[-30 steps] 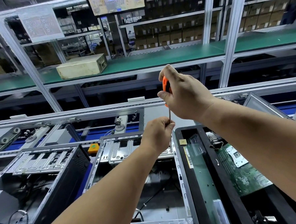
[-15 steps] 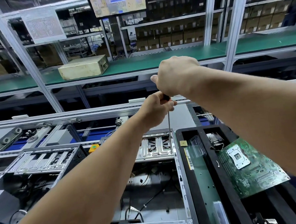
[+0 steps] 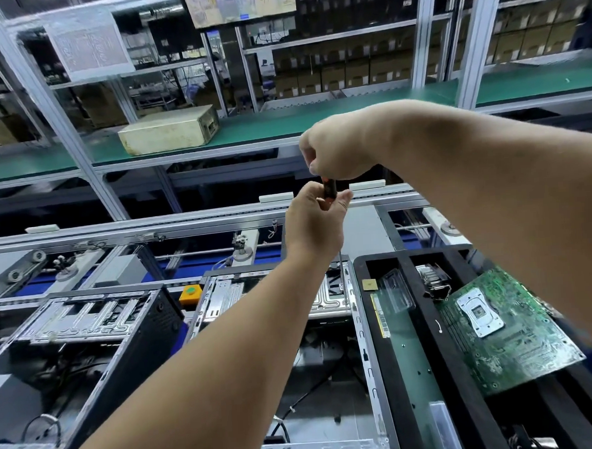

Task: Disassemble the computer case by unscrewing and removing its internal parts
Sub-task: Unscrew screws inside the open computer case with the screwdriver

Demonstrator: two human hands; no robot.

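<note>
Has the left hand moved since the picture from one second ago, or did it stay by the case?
Yes. The left hand has risen from the rear edge of the open computer case to the screwdriver handle, now level with the conveyor rail.

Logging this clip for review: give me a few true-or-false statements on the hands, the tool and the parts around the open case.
1. Both hands hold the screwdriver. True: the right hand is above the left hand.
2. The green motherboard sits inside the open case. False: it lies in the black tray to the case's right.
3. A beige box sits on the green shelf. True.
4. The left hand is flat on the case's frame. False: it grips the tool.
</note>
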